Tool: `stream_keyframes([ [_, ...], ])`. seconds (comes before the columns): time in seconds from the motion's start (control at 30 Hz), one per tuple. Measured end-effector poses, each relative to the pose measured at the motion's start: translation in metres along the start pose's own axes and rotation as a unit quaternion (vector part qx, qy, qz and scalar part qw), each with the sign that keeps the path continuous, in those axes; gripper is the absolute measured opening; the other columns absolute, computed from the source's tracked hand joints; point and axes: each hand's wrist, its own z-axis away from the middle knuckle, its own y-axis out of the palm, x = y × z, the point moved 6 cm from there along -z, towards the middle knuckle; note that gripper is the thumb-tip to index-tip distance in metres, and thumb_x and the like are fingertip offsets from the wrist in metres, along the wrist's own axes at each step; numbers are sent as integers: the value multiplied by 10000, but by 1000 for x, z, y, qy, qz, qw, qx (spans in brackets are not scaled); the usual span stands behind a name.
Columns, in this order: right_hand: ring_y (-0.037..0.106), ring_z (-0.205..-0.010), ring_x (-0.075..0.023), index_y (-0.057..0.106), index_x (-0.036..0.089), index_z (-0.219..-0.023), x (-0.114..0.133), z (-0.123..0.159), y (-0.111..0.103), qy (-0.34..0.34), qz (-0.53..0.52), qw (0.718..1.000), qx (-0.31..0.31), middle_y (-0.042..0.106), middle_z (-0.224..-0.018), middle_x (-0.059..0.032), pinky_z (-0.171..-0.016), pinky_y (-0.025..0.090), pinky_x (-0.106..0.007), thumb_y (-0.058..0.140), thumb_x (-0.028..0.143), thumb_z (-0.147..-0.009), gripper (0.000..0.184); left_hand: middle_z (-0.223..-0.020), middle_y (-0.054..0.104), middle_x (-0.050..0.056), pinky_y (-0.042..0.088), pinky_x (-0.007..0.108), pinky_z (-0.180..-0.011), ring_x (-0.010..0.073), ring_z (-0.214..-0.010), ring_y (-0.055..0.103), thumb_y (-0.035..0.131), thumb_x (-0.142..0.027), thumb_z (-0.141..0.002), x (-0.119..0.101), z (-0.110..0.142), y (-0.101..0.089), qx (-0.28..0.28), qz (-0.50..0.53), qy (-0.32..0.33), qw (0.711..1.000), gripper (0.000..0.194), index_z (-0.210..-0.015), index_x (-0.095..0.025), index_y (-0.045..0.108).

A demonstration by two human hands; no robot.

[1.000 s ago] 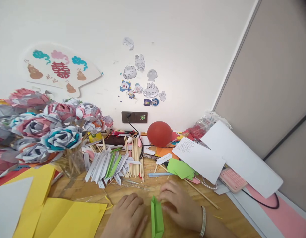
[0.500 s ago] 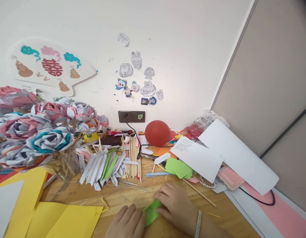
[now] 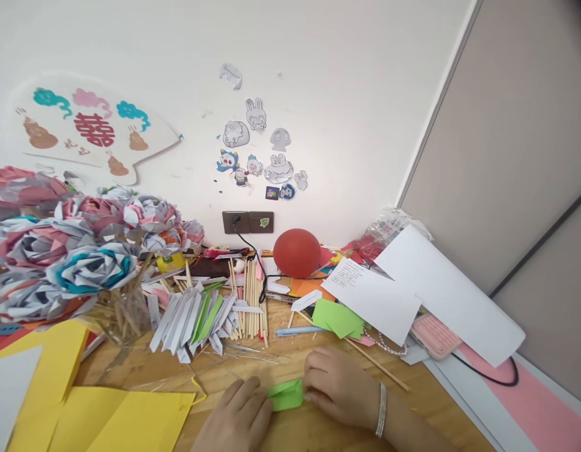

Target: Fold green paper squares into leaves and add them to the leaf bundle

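A small folded piece of green paper (image 3: 285,395) lies low over the wooden table, stretched between my hands. My left hand (image 3: 238,414) has its fingers bent together at the paper's left end. At the right end, my right hand (image 3: 338,388) pinches the paper with curled fingers; the fingertips are partly hidden. Beyond my hands lie loose green paper sheets (image 3: 338,317) and a light blue pen (image 3: 300,331). To the left of these is a pile of folded white paper strips (image 3: 180,323), with a few green ones among them.
Yellow sheets (image 3: 130,417) cover the table's left front. Paper flowers (image 3: 93,267) stand in a clear vase behind them. A red balloon (image 3: 297,253), wooden sticks (image 3: 253,301), white sheets (image 3: 450,295) and a pink phone-like object (image 3: 435,336) line the back and right. A thin stick (image 3: 379,365) lies beside my right hand.
The green paper has turned from a slant to nearly level, and now looks narrower and folded lengthwise. My right hand has shifted slightly down and my left hand slightly up.
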Motion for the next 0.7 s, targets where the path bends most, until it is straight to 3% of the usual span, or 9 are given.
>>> stream_keyframes([
  [0.17,479,-719,-166,566,174,-797,6,0,4,-50,40,998,-4,592,-794,-32,-628,341,-278,574,332,-833,161,-844,668,24,484,266,-746,173,-780,596,420,-50,-820,5,3,4,11,31,-23,999,232,-941,-187,562],
  [0.33,450,-668,-159,544,180,-713,10,-1,10,-70,94,992,-40,577,-729,-29,-602,316,-282,450,185,-878,190,-806,646,21,495,245,-719,160,-761,597,414,-23,-799,11,4,10,5,73,-57,996,228,-745,-196,552],
  [0.43,462,-700,-165,549,185,-726,7,-1,10,-35,78,996,-38,579,-756,-25,-613,322,-288,482,195,-859,150,-855,642,37,502,276,-732,178,-808,597,417,-56,-818,12,0,6,-12,68,-65,995,227,-711,-197,560],
  [0.57,484,-738,-175,568,192,-747,3,0,10,13,27,999,-28,578,-786,-22,-628,335,-294,584,338,-822,166,-796,606,35,497,280,-626,182,-730,578,441,-80,-811,11,-1,5,8,65,-83,994,222,-650,-194,544],
  [0.7,497,-780,-168,579,198,-755,3,-1,12,54,-40,997,-25,572,-803,-10,-674,355,-280,607,268,-813,95,-780,578,20,482,266,-628,165,-713,563,436,-63,-811,14,0,9,44,79,-134,987,226,-667,-189,555],
])
